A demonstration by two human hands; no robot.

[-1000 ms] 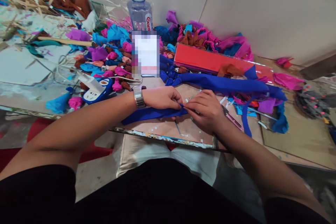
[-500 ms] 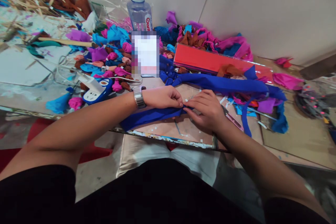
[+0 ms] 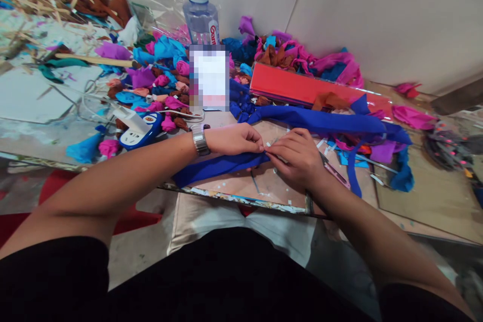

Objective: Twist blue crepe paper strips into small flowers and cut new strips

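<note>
Both hands meet over the front part of the table, fingertips touching. My left hand (image 3: 245,141), below a metal watch (image 3: 199,139), pinches the end of a blue fabric strip (image 3: 215,170) that trails left along the table edge. My right hand (image 3: 298,155) has its fingers closed at the same end of the strip; the exact bit between the fingertips is too small to make out. Behind the hands lies a longer blue fabric piece (image 3: 320,119). A pink cutter (image 3: 337,173) rests just right of my right hand.
A blue and white power strip (image 3: 138,133) with a plugged charger sits at left. Behind stand a bottle (image 3: 202,17) and a lit, blurred screen (image 3: 210,75). Colourful fabric buds (image 3: 141,76), a red packet (image 3: 302,85) and wooden sticks (image 3: 41,0) cover the back.
The fingertips of my right hand have closed together and shifted slightly at the strip's end. My left hand has moved very slightly right.
</note>
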